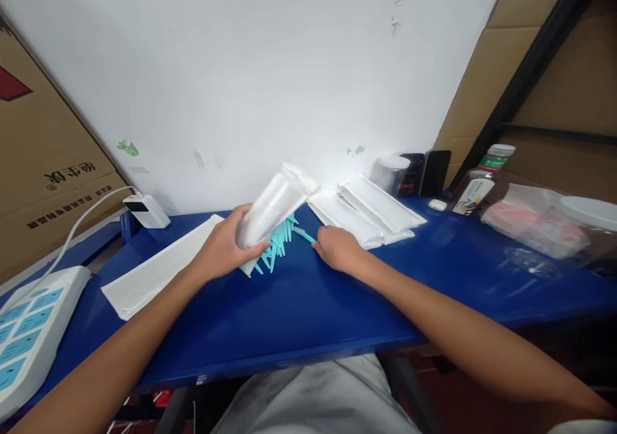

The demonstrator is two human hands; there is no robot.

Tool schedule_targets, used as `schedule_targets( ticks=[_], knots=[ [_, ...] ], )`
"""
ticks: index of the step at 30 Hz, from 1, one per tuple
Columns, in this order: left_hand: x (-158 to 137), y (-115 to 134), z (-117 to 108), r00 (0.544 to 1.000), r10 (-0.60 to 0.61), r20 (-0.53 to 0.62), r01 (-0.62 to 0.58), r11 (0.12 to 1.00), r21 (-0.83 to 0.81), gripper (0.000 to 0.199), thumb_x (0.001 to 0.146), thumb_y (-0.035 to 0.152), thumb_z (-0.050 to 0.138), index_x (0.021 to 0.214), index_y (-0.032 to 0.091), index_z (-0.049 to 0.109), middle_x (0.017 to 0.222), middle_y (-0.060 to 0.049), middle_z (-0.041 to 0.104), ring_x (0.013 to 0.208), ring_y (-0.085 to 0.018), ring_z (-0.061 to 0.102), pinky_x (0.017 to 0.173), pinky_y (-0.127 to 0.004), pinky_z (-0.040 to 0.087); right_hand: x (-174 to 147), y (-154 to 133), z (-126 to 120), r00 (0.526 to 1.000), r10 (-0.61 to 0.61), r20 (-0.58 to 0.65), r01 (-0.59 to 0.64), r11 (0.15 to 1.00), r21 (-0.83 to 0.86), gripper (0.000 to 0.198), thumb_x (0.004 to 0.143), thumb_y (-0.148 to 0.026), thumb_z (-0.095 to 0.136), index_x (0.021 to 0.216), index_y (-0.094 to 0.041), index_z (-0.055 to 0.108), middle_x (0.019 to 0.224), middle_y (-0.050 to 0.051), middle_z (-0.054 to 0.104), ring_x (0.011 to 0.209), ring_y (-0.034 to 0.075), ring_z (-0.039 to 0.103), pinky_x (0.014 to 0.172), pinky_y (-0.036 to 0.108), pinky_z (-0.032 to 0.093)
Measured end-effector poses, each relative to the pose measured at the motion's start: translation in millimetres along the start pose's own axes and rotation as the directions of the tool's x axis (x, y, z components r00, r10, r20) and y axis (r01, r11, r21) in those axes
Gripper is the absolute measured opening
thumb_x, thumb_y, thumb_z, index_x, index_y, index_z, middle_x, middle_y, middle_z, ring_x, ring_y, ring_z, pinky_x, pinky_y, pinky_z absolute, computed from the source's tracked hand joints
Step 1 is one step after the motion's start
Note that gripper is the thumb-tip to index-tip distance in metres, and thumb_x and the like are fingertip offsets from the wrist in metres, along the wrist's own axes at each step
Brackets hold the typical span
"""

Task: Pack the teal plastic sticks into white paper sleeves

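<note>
My left hand (225, 242) is wrapped round a clear-and-white plastic pouch (277, 206), tilted with its upper end toward the wall. Closed in a pinch, my right hand (340, 249) holds a thin teal stick (305, 235) with a paler tip pointing at the pouch. Between the hands lies a loose pile of teal plastic sticks (276, 246), partly hidden behind the pouch. Their exact kind is too small to tell. A flat white pouch (164, 268) rests by my left forearm. More white pouches (373, 206) overlap beyond my right hand.
On the blue table (289, 318) stand a power strip (43, 331) and a white charger (147, 210) at left. At right are a lidded jar (389, 175), two phones (435, 173), a bottle (482, 180), a pink-filled package (535, 222) and a white-lidded tub (590, 212).
</note>
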State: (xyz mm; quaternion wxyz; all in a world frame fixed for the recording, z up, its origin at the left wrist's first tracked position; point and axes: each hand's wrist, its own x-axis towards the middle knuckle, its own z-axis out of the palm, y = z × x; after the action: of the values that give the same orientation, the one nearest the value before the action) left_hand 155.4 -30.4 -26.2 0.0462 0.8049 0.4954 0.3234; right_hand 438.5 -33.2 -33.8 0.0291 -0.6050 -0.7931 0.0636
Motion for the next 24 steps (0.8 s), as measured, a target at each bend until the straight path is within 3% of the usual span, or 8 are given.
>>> schedule_targets(
  ticks=[3,6,9,12,15,21,24],
  knots=[
    [0,2,-2,0.991,0.043,0.129,-0.041,0.999,-0.017,0.081,0.079,0.054,0.082,0.149,0.029,0.051,0.124,-0.009,0.074,0.102,-0.032,0.074,0.075,-0.036,0.057,-3,12,-9,1.0,0.0,-0.023,0.0,1.0,0.014,0.025,0.106,-0.033,0.059,0.106,-0.015,0.076,0.113,0.021,0.078,0.1,0.036,0.076,0.073,0.039,0.051],
    [1,-1,-6,0.986,0.064,0.155,-0.064,0.998,-0.008,0.079,0.079,0.052,0.081,0.149,0.028,0.053,0.118,-0.008,0.075,0.099,-0.031,0.074,0.074,-0.036,0.057,-3,30,-21,0.987,0.051,-0.15,-0.043,0.998,0.055,0.023,0.105,-0.034,0.061,0.098,-0.017,0.075,0.103,0.019,0.079,0.092,0.035,0.075,0.07,0.039,0.048],
    [3,-7,-10,0.987,0.073,0.14,-0.074,0.997,0.003,0.082,0.077,0.054,0.083,0.15,0.028,0.055,0.126,-0.011,0.074,0.107,-0.034,0.074,0.08,-0.038,0.058,-3,51,-36,0.945,0.116,-0.304,-0.074,0.987,0.146,0.021,0.103,-0.035,0.065,0.093,-0.019,0.074,0.091,0.015,0.078,0.081,0.031,0.071,0.067,0.037,0.044],
    [6,-12,-12,0.988,0.096,0.121,-0.099,0.995,0.015,0.08,0.076,0.055,0.084,0.147,0.027,0.059,0.138,-0.012,0.071,0.117,-0.036,0.072,0.088,-0.041,0.059,-4,69,-48,0.879,0.121,-0.461,-0.006,0.97,0.243,0.016,0.099,-0.034,0.072,0.09,-0.02,0.074,0.086,0.009,0.076,0.077,0.025,0.067,0.066,0.033,0.04],
    [7,-14,-12,0.987,0.112,0.115,-0.116,0.993,0.028,0.074,0.077,0.054,0.085,0.142,0.026,0.063,0.137,-0.011,0.073,0.115,-0.035,0.073,0.09,-0.041,0.059,-5,81,-56,0.843,0.043,-0.537,0.131,0.95,0.282,0.015,0.097,-0.034,0.075,0.089,-0.022,0.076,0.087,0.005,0.075,0.08,0.023,0.065,0.068,0.032,0.038],
    [5,-12,-10,0.984,0.139,0.112,-0.142,0.99,0.016,0.074,0.077,0.052,0.084,0.143,0.026,0.062,0.138,-0.011,0.072,0.117,-0.035,0.072,0.092,-0.043,0.06,-5,78,-55,0.853,-0.21,-0.477,0.358,0.901,0.243,0.016,0.096,-0.035,0.077,0.086,-0.023,0.08,0.09,0.004,0.076,0.089,0.024,0.063,0.076,0.034,0.041],
    [2,-7,-5,0.974,0.191,0.123,-0.192,0.981,-0.008,0.071,0.079,0.047,0.082,0.144,0.026,0.061,0.14,-0.011,0.071,0.12,-0.035,0.071,0.095,-0.044,0.059,-5,63,-48,0.796,-0.337,-0.504,0.498,0.837,0.226,0.015,0.099,-0.035,0.074,0.092,-0.023,0.081,0.092,0.007,0.077,0.095,0.026,0.061,0.079,0.036,0.045]
  ],
)
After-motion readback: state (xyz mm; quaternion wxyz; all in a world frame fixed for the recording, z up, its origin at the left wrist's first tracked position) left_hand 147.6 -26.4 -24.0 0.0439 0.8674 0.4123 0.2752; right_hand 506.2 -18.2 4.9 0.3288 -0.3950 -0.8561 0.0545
